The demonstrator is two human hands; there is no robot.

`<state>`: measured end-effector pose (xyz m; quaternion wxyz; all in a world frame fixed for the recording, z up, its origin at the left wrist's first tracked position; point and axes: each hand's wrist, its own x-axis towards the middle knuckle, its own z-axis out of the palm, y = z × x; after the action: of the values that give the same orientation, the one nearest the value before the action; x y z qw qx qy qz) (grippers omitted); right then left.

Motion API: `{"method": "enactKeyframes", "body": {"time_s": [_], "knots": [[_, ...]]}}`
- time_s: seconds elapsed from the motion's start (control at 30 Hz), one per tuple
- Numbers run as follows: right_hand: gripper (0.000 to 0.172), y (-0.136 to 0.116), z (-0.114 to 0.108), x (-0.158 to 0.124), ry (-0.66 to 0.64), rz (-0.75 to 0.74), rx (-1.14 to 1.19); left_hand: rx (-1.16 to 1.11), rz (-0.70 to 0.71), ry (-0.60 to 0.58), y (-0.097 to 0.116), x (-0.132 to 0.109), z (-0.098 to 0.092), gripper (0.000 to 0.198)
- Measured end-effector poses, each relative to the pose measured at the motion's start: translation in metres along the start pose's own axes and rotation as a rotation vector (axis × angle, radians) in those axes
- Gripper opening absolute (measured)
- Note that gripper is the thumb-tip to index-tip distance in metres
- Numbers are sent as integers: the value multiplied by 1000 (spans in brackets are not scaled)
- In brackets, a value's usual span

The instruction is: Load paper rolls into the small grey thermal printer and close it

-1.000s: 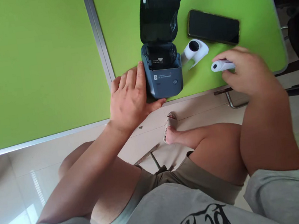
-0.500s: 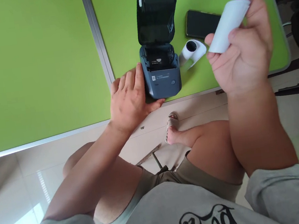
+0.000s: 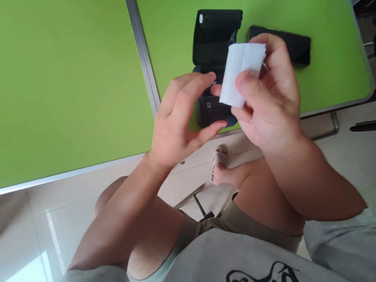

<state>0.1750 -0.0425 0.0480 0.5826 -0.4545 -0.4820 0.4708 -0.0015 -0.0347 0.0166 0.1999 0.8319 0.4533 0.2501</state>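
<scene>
My right hand point(image 3: 268, 98) grips a roll of white paper point(image 3: 240, 67), thumb pressed on its near side, in front of the right part of a dark label printer point(image 3: 214, 115). The printer stands at the table's near edge with its lid point(image 3: 216, 38) tipped back, and its inside is partly covered by my hands. My left hand point(image 3: 181, 118) is raised over the printer's left side, fingers and thumb spread towards the paper, holding nothing.
A black phone point(image 3: 300, 50) lies on the green table point(image 3: 62, 83) behind my right hand. A metal strip point(image 3: 140, 41) runs across the tabletop left of the printer. Below the near edge are my legs and a sandalled foot point(image 3: 219, 162).
My right hand has brought the paper leftwards to the printer. My left hand has let go of the printer's side and lifted. The white roll beside the printer is now hidden.
</scene>
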Motion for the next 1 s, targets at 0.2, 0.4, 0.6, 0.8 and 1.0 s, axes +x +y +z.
{"method": "enactKeyframes", "body": {"time_s": [0.2,0.4,0.6,0.8,1.0], "knots": [[38,12,4,-4,12,-41,-210,-84,86,120,7,6,7,59],[43,17,-1,-7,-69,-17,-161,-96,118,299,10,7,9,69],[51,22,-3,-5,-94,-74,-133,-331,26,356,1,16,15,65],[48,19,-16,1,-127,-185,-340,-553,130,292,-10,22,24,58],[20,10,-30,4,-167,-215,-676,-422,106,294,-19,20,25,48]]}}
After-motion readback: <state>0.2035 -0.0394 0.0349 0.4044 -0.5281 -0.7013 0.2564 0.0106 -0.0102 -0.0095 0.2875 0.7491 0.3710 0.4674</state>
